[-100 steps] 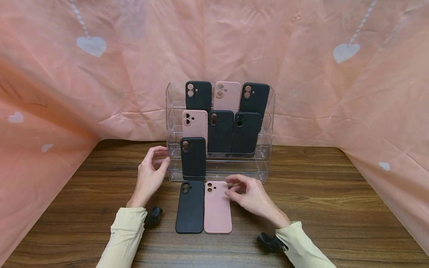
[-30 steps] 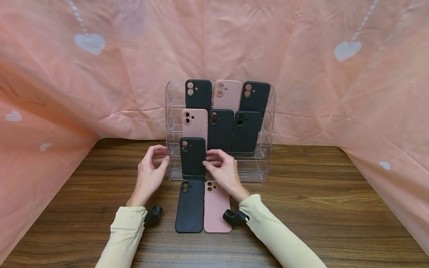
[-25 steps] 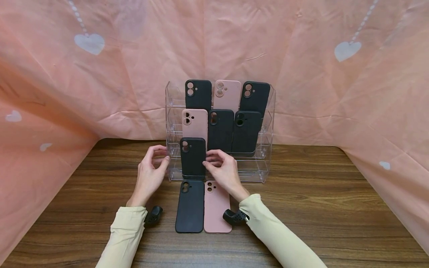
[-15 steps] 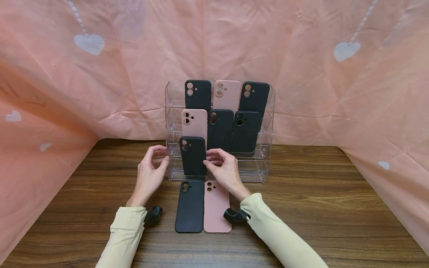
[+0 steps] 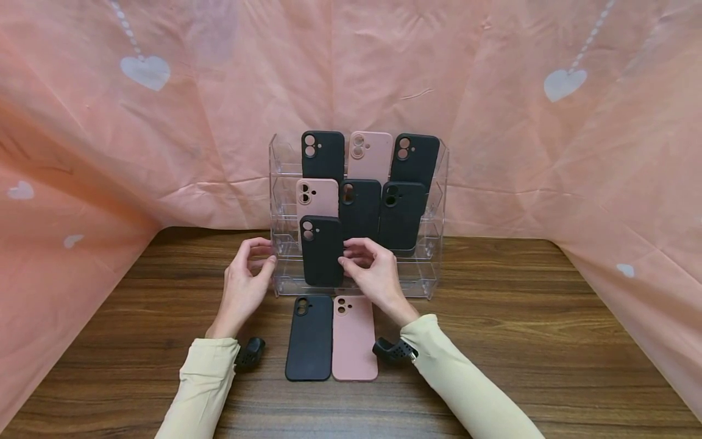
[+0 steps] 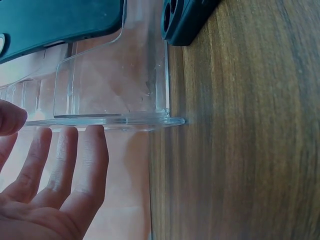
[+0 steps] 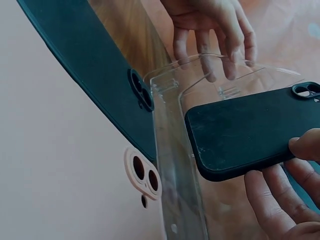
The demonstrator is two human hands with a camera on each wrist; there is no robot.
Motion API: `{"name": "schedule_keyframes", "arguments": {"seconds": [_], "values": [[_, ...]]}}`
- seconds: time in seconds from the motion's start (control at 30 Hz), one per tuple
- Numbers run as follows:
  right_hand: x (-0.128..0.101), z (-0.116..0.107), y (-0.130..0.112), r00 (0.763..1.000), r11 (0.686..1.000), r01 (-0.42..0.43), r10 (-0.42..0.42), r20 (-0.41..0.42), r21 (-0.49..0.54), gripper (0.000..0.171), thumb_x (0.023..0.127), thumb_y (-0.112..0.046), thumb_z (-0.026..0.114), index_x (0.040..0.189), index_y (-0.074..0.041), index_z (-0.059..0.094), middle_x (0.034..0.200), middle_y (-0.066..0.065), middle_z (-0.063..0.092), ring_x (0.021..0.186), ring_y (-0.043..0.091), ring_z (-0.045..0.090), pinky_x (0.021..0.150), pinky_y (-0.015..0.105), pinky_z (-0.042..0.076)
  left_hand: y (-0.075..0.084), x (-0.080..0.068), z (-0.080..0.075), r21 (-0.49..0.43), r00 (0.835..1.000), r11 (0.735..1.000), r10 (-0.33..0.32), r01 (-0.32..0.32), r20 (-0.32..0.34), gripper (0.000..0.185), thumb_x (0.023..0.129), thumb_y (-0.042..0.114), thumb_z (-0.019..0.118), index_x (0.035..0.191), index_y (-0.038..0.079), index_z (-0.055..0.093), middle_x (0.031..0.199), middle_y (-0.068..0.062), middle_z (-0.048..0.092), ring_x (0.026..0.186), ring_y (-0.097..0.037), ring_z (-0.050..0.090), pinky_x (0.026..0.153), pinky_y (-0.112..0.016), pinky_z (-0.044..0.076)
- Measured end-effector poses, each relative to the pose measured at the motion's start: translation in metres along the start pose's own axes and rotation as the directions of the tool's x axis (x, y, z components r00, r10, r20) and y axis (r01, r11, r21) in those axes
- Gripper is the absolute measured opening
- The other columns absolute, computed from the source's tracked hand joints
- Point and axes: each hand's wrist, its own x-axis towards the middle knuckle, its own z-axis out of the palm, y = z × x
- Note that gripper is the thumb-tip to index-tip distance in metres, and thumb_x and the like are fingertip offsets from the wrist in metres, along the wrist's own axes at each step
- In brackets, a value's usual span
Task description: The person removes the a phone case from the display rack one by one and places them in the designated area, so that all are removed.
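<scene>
Fingers of my right hand (image 5: 375, 272) pinch the black case (image 5: 322, 250) upright at the clear rack (image 5: 433, 268) front; my left hand (image 5: 245, 286), fingers straight, touches the rack's side beside it.

Wooden table (image 5: 548, 341), pink heart-printed cloth backdrop (image 5: 493, 122)

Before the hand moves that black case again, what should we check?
1. Right hand grip on the black case: ok, fingers pinch its edge.
2. Left hand steadying the rack: ok, fingers at its left side.
3. Case free of the bottom shelf: cannot tell.
4. Bottom shelf beside it free: ok.
5. Two cases on the table, black and pink, lying flat: ok.
</scene>
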Motion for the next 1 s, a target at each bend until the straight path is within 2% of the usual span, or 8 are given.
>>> {"name": "schedule_keyframes", "arguments": {"seconds": [0.43,0.73,1.0], "values": [[-0.005,-0.014,-0.008,1.000,1.000,0.013,-0.013,0.007,-0.018,0.031,0.088,0.000,0.076,0.118,-0.008,0.071,0.103,0.016,0.075,0.088,0.027,0.075,0.072,0.026,0.063,0.000,0.000,0.000,0.001,1.000,1.000,0.000,0.000,-0.002,0.031,0.097,0.010,0.065,0.127,0.016,0.059,0.121,-0.012,0.070,0.101,-0.030,0.074,0.063,-0.021,0.058],[-0.013,-0.028,-0.010,0.999,0.998,0.045,-0.045,0.009,-0.043,0.032,0.088,0.001,0.076,0.118,-0.008,0.071,0.102,0.015,0.075,0.091,0.026,0.074,0.079,0.018,0.060,-0.001,-0.001,0.000,0.002,1.000,1.000,0.014,-0.014,-0.002,0.031,0.097,0.009,0.065,0.127,0.016,0.059,0.120,-0.012,0.070,0.101,-0.029,0.074,0.063,-0.020,0.058],[-0.019,-0.040,-0.012,0.998,0.997,0.065,-0.065,0.021,-0.030,0.037,0.087,0.003,0.077,0.121,-0.007,0.070,0.100,0.018,0.075,0.087,0.030,0.075,0.073,0.023,0.062,-0.002,0.000,0.001,0.009,1.000,1.000,0.012,-0.012,-0.004,0.031,0.097,0.009,0.065,0.127,0.016,0.059,0.121,-0.012,0.069,0.101,-0.030,0.075,0.063,-0.020,0.058]]}}
